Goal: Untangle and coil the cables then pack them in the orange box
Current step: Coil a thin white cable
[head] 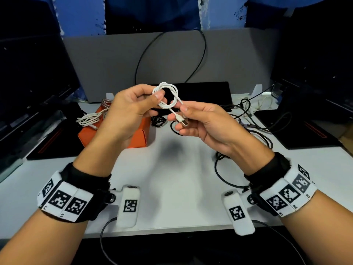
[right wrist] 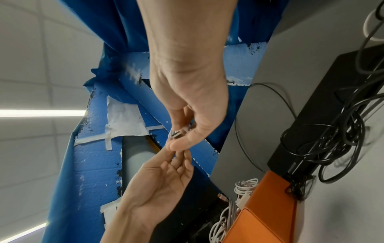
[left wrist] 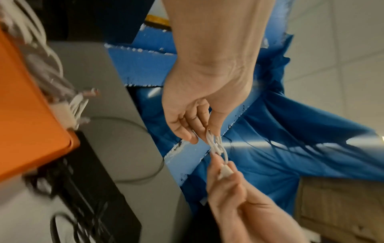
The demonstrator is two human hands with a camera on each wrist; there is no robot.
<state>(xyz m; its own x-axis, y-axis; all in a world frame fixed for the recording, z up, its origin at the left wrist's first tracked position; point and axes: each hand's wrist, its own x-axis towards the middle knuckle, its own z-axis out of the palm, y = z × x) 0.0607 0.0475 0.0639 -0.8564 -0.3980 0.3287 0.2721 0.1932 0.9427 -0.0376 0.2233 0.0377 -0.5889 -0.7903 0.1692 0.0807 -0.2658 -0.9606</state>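
A short white cable (head: 168,96), wound into a small coil, hangs in the air above the desk between both hands. My left hand (head: 133,108) pinches the coil (left wrist: 216,144) between thumb and fingers. My right hand (head: 198,121) pinches the cable's free end close to its USB plug (head: 183,122), which shows again in the right wrist view as the plug (right wrist: 176,133). The orange box (head: 114,136) sits on the desk beneath my left hand, with white and braided cables (head: 89,119) lying in it. A small black coiled cable (head: 158,120) lies just right of the box.
Tangled black cables (head: 254,127) spread over the right side of the white desk (head: 172,169). A black keyboard-like slab (head: 200,94) lies behind the hands, before a grey divider panel (head: 114,64). Dark monitors and black pads flank both sides.
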